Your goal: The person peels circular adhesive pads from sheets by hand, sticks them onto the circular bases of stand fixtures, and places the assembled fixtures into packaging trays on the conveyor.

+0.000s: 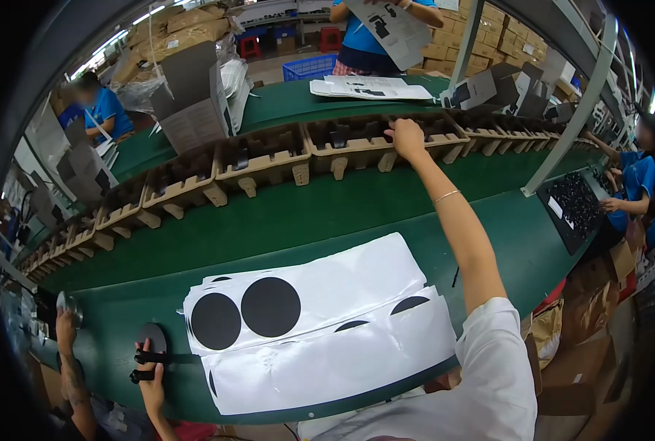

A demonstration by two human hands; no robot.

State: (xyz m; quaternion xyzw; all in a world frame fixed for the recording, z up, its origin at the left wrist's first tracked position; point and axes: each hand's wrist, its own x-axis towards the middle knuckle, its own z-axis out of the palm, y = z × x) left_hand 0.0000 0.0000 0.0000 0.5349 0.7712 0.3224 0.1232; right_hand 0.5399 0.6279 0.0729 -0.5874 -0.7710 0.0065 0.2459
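Note:
My left hand [151, 375] is closed around a black mount [151, 358] with clamp-like parts and a round flat disc, held low over the left of the green bench. My right hand [407, 140] reaches far forward to the brown moulded tray [349, 152], fingers curled over its near side. What those fingers hold, if anything, is hidden. Dark parts lie in the tray's compartments. Between my arms, white sticker sheets [327, 294] lie stacked and overlapping, with large black round stickers [270, 307] on them.
More pulp trays [261, 163] form a long row across the bench. At left, a co-worker's hand [66, 329] holds a round, shiny thing. A black tray of small parts [571, 209] lies at right, beyond a metal post [577, 103]. Printed cartons [191, 103] stand behind the trays.

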